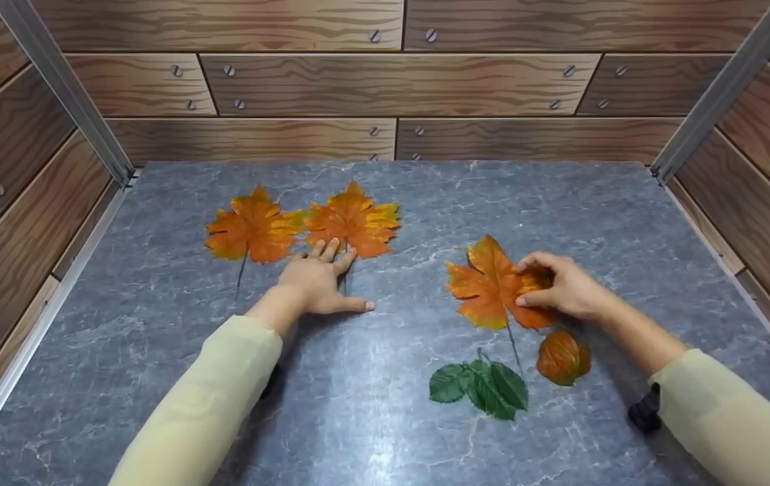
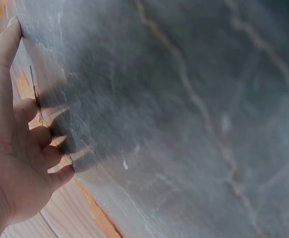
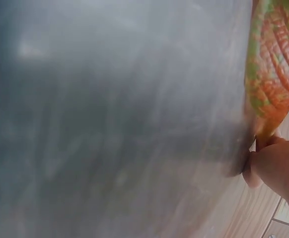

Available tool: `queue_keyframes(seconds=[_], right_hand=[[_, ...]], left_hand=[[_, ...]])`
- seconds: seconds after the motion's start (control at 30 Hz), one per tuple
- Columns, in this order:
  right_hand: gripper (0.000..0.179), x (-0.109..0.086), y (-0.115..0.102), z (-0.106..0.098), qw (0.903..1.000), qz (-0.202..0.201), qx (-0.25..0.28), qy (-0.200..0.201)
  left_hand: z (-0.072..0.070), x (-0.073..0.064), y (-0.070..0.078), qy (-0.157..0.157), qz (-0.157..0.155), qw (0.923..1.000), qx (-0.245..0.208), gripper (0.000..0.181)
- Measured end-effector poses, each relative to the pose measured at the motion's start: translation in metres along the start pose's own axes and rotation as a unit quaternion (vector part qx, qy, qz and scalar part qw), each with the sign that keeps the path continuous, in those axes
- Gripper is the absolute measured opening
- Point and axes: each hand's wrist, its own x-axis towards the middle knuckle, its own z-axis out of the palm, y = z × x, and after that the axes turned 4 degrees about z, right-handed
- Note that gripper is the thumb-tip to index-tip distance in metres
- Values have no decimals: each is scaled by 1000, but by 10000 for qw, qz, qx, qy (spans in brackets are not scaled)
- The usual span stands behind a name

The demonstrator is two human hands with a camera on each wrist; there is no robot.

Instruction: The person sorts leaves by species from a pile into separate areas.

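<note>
In the head view, my left hand (image 1: pixel 317 280) lies with fingers spread at the lower edge of an orange-yellow maple leaf (image 1: pixel 355 219), its fingertips touching the leaf beside the stem. Another maple leaf (image 1: pixel 253 226) lies just left of that one, their edges meeting. On the right, my right hand (image 1: pixel 570 287) pinches the right edge of a third maple leaf (image 1: pixel 492 283) between thumb and fingers. Its dark stem points down toward a green leaf sprig (image 1: pixel 482 385). Below the hand sits a small rounded orange-green leaf cluster (image 1: pixel 562 358). The right wrist view shows veined orange-green foliage (image 3: pixel 276 64) beside the hand.
The grey marbled tabletop (image 1: pixel 155 378) carries all the leaves. Wood-patterned panels (image 1: pixel 398 84) enclose it at the back and both sides, with metal posts (image 1: pixel 64 88) at the rear corners.
</note>
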Motion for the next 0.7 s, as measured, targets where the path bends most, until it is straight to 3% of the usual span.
queue_keyframes(seconds=[0.23,0.5,0.7], right_hand=[[45,2,0,-9,9991,300,277,72],[46,-1,-6,-39,9891,563,1358,-15],[53,0,-14,-62,9818,587,1805,78]], left_hand=[[1,0,-1,16,-49,10000,-30,117],[0,0,0,43,-12,10000,-31,117],[1,0,-2,48,2,10000,-11,117]])
